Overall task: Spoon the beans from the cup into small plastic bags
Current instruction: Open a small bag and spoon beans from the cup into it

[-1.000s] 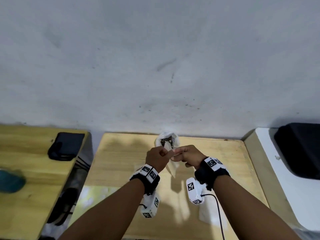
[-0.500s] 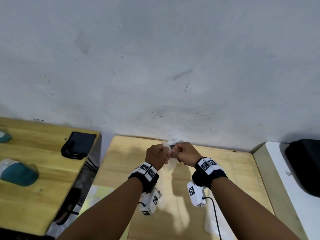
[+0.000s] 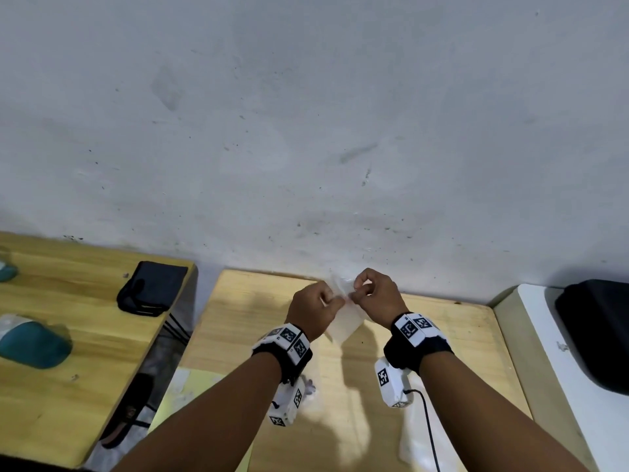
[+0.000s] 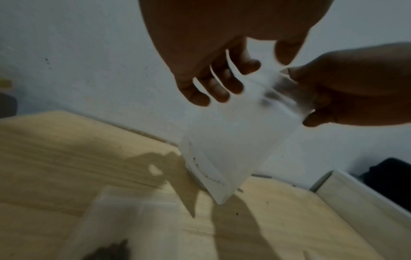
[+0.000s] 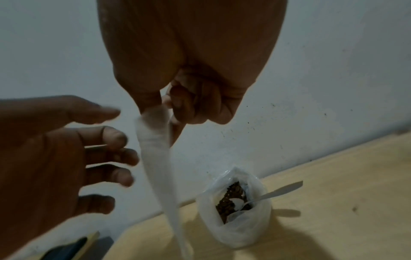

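Note:
A small translucent plastic bag (image 3: 344, 323) hangs empty above the wooden table (image 3: 442, 338). My right hand (image 3: 372, 294) pinches its top edge between thumb and fingers. That pinch also shows at the bag (image 4: 227, 149) in the left wrist view. My left hand (image 3: 315, 301) is beside the bag (image 5: 159, 158), its fingers (image 5: 120, 154) spread and loosely bent with a small gap to the plastic. By the wall stands the plastic-lined cup (image 5: 235, 227) holding brown beans (image 5: 229, 202) and a white spoon (image 5: 282, 191). My hands hide it in the head view.
The wall (image 3: 306, 131) rises right behind the table. Flat plastic bags (image 3: 420, 441) lie near the front right, a yellow sheet (image 3: 177, 393) at the front left. A black pouch (image 3: 153, 287) and a teal object (image 3: 30, 342) are on the left table, and a black bag (image 3: 595, 335) sits at right.
The hands were pressed together pinching the bag top. Now they have drawn slightly apart, the left fingers have loosened off the bag, and the cup has gone out of the head view.

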Motion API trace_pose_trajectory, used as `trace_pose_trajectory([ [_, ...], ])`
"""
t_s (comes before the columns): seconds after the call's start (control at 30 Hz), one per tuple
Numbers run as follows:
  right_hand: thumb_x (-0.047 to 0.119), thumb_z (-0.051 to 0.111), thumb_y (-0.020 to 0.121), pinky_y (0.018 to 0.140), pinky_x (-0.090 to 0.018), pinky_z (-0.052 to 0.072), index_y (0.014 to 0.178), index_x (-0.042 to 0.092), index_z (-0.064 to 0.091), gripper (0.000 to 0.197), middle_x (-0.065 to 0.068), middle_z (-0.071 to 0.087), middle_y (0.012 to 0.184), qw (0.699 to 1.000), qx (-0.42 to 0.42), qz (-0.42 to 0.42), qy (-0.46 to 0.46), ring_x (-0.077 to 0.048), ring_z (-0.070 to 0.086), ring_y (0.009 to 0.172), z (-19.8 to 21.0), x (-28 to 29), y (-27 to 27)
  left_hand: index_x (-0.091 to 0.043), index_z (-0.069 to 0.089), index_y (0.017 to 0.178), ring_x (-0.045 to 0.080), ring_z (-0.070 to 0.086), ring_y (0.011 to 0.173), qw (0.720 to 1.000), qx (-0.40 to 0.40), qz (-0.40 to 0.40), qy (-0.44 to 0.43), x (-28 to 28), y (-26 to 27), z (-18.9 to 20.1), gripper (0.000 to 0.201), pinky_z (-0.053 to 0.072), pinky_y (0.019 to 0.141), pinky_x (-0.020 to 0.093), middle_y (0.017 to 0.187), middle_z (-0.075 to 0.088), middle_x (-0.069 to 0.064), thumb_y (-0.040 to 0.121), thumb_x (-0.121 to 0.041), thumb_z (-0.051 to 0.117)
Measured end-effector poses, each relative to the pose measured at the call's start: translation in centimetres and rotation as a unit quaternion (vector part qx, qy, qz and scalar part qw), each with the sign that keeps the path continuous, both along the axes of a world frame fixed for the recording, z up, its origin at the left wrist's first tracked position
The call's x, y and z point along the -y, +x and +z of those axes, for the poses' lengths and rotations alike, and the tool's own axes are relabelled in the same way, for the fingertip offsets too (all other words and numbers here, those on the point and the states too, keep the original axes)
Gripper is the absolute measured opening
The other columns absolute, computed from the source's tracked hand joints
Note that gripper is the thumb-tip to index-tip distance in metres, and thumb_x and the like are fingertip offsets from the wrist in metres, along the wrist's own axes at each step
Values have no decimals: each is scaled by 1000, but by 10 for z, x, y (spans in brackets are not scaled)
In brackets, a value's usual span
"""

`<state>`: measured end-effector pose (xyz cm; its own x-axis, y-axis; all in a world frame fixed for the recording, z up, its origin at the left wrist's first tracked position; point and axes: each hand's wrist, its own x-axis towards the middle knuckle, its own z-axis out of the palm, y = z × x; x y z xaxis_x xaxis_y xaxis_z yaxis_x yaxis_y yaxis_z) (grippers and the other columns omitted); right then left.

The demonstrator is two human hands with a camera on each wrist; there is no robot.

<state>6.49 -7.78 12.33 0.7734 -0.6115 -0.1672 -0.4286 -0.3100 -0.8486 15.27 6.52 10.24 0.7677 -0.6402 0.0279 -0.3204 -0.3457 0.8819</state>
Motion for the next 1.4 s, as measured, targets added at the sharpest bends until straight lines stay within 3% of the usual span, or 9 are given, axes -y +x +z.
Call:
trace_pose_trajectory([
  [0.2,-4,54,86,41,-18,27,73,16,58,24,-6,46,58,988,35,-7,149,-12,36,43,10,-5,-5,-24,21,145,14,45,124,978,149,-60,135,-2,-4,-8,131,43,99,41,140,41,-6,36,-78,71],
  [0.47,1,56,86,44,-19,20,87,18,69,22,0,43,55,979,-61,74,182,-12,29,43,12,1,-15,-26,19,146,19,44,120,946,235,-118,188,-4,0,-11,127,31,105,47,135,39,-4,40,-78,67],
  [0.63,5,54,90,60,-24,43,89,21,77,27,6,57,70,991,-51,121,-5,-11,51,64,-2,0,-14,-24,18,148,21,47,114,938,252,-140,192,-2,-2,-12,122,36,102,42,132,40,-2,46,-66,71],
  [0.77,4,57,79,69,-33,42,59,27,61,31,-1,55,70,988,-60,130,-62,-19,49,68,-6,-4,-12,-20,23,147,21,47,108,942,243,-146,181,-3,-5,-14,122,40,95,36,129,42,0,46,-69,71],
  [0.9,50,78,56,62,-27,41,55,35,59,25,8,57,70,983,-129,114,-55,-12,53,67,-5,-4,-15,-22,37,138,19,51,105,949,230,-160,146,-5,-7,-20,105,43,92,35,122,51,-3,50,-67,70],
  [1.0,61,62,45,66,-27,45,60,29,57,36,3,61,76,984,-146,98,-41,-15,56,71,-9,-5,-15,-22,40,137,18,51,109,951,211,-176,142,-6,-6,-28,94,44,94,34,124,51,-5,56,-57,71],
  [1.13,30,68,73,66,-19,45,76,31,67,3,3,65,83,985,-130,115,12,-13,60,77,-21,-6,-16,-23,40,137,17,51,109,965,128,-157,169,-7,-4,-31,89,47,91,33,122,52,-3,59,-46,77],
  [1.3,15,71,84,39,-12,31,92,12,76,9,2,64,70,984,-122,21,127,2,43,38,-45,6,-25,-24,48,132,14,57,102,967,9,-109,232,-10,8,-48,85,46,88,26,116,60,-3,58,-48,82],
  [1.4,21,75,81,60,-19,45,96,19,73,15,0,70,87,987,-116,-66,84,-11,65,73,-65,22,-30,-20,49,133,18,58,110,962,-89,-58,252,-10,18,-60,87,46,91,28,123,62,1,57,-45,85],
])
